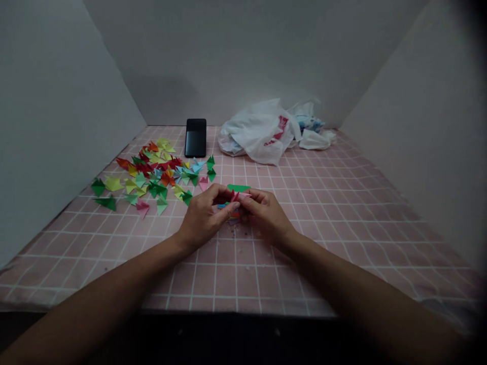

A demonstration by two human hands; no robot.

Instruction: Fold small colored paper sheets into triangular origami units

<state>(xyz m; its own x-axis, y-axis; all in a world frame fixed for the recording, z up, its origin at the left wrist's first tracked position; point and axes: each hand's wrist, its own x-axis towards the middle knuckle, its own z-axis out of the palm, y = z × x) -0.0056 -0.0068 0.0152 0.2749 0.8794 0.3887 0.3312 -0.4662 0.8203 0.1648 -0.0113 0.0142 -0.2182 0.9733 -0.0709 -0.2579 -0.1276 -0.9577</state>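
Between my two hands is a small pink origami paper crane [235, 195], pinched from both sides above the table. My left hand [205, 212] grips its left side with thumb and forefinger. On the other side, my right hand [266, 213] holds it with fingers closed. Just behind and beneath lies green paper [239, 188]. Under the hands some blue, orange and purple paper [233, 217] shows in part; the rest is hidden by my fingers. A spread of many-coloured folded paper cranes [157, 188] lies to the left of my left hand.
A black phone [195, 138] lies behind the cranes. At the back, a crumpled white plastic bag [258, 131] sits beside a white and blue packet [310, 123] and a white tissue [316, 140]. A pink checked cloth [342, 203] covers the table, with pale walls on three sides.
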